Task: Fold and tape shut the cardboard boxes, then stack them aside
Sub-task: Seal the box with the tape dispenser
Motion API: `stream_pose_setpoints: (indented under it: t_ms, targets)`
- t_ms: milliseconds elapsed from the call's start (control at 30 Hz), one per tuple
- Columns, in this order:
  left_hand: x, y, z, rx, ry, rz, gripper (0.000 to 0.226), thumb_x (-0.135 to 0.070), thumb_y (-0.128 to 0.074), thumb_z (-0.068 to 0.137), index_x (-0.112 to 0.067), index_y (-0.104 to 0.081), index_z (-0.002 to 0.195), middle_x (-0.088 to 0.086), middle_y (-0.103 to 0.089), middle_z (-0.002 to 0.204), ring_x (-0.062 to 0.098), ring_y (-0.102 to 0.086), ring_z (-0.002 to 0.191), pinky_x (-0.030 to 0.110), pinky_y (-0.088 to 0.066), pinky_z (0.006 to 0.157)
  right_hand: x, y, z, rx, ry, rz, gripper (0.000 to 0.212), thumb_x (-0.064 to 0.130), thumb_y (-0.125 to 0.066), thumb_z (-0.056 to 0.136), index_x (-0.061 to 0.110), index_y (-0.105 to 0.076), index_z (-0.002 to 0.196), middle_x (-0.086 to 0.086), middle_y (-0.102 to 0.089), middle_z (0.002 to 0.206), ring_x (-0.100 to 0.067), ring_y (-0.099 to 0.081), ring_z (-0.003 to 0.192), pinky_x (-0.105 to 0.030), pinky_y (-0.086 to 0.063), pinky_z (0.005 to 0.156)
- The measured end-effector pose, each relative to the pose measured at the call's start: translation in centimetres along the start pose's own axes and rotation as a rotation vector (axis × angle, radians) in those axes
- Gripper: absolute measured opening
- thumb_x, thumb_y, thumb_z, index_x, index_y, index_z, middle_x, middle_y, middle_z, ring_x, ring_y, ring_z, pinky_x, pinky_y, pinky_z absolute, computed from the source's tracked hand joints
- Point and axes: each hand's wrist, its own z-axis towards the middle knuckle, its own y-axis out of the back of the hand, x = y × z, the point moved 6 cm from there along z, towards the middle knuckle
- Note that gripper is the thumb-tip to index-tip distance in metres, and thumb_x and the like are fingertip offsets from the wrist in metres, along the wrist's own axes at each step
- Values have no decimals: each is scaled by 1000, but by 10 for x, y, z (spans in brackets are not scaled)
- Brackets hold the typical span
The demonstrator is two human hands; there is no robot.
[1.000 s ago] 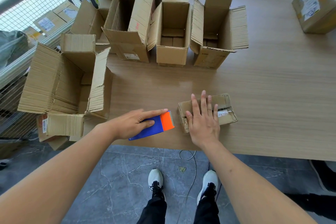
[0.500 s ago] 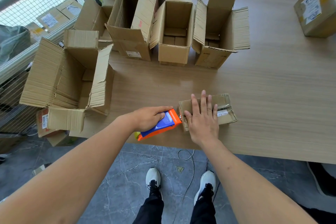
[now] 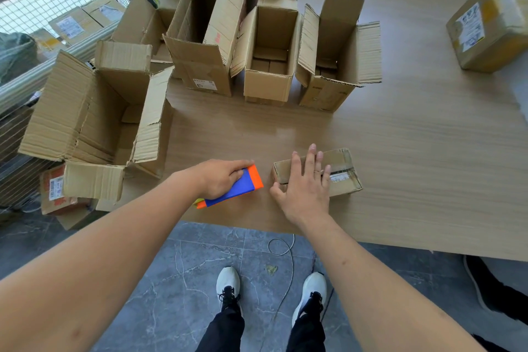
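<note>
Fingers of the right hand [image 3: 305,188] lie straight and spread, pressing flat on top of a small closed cardboard box [image 3: 340,173] near the front edge of the wooden table [image 3: 414,166]; clear tape runs across the box's top just beyond the fingertips. Left hand [image 3: 221,178] curls round a blue and orange tape dispenser [image 3: 238,187], gripping it from above, just to the left of the small box and not touching it. Beyond both hands stand three open cardboard boxes [image 3: 268,51] with flaps up. A large open box [image 3: 94,111] sits left of the left hand. Far right of the right hand rests a sealed labelled box [image 3: 485,28].
</note>
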Motion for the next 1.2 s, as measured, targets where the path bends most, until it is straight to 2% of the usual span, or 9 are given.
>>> stream_pose_setpoints:
  t_ms: [67, 167, 300, 433, 800, 900, 1000, 1100, 1200]
  targets:
    - [1, 6, -4, -82, -24, -22, 48, -42, -28, 111, -55, -19, 156, 10, -65, 120, 27, -59, 99, 35, -41, 83, 7, -1, -6, -21, -78, -5, 91, 57, -53, 92, 25, -6, 163, -20, 23, 167, -40, 14, 155, -54, -2, 126]
    - [0, 17, -14, -199, -56, -41, 50, -49, -27, 108, -70, -5, 148, 7, -51, 87, 24, -53, 74, 38, -40, 71, 11, -6, -12, 5, -153, -10, 86, 57, -53, 97, 39, 1, 162, -20, 23, 166, -49, 8, 153, -55, -5, 126]
    - [-4, 28, -30, -277, -128, -138, 59, -50, -37, 106, -77, 1, 143, 7, -46, 96, 30, -55, 77, 38, -49, 78, 13, -5, -14, 43, -17, -7, 79, 44, -65, 93, 41, -19, 157, -16, 18, 168, -50, 4, 154, -53, -5, 127]
    - [-11, 35, -43, -271, -212, -175, 65, -43, -44, 107, -76, -2, 144, 4, -44, 100, 28, -54, 79, 34, -51, 75, 14, 3, -21, 97, 267, 22, 76, 10, -69, 85, 35, -37, 149, 0, 11, 171, -37, 2, 157, -45, -4, 128]
    - [-34, 35, -52, -229, -291, -192, 70, -37, -50, 106, -74, -6, 145, 3, -44, 103, 27, -53, 83, 30, -49, 81, -11, 0, -13, 277, 567, -1, 119, -8, -56, 76, 38, 21, 154, 15, 19, 166, -21, 7, 158, -38, -1, 128]
    - [-45, 33, -54, -212, -292, -211, 72, -33, -53, 105, -73, -10, 146, 4, -45, 105, 27, -52, 85, 32, -48, 84, -17, 13, -3, 330, 536, 423, 97, 1, -65, 80, 35, -22, 161, 11, -15, 170, -15, -2, 157, -39, -8, 128]
    - [-60, 37, -57, -199, -276, -202, 75, -29, -56, 104, -72, -12, 146, 2, -46, 109, 24, -53, 91, 35, -49, 87, -30, 46, 7, 244, 303, 952, 53, -4, -58, 90, 40, -68, 119, 7, -58, 146, -11, -45, 142, -42, -33, 122]
    - [-78, 44, -62, -196, -274, -196, 75, -27, -60, 103, -71, -17, 147, 0, -47, 112, 22, -53, 95, 37, -49, 88, -33, 80, 9, 355, 165, 1229, 22, 17, -56, 106, 23, -73, 119, 1, -74, 118, -13, -68, 103, -48, -56, 100]
    - [-98, 49, -68, -180, -272, -203, 76, -24, -62, 101, -70, -21, 146, 0, -48, 114, 22, -54, 97, 38, -49, 89, -39, 105, 11, 397, 199, 1239, 24, 18, -61, 103, 14, -70, 125, -11, -72, 114, -15, -70, 92, -47, -62, 86]
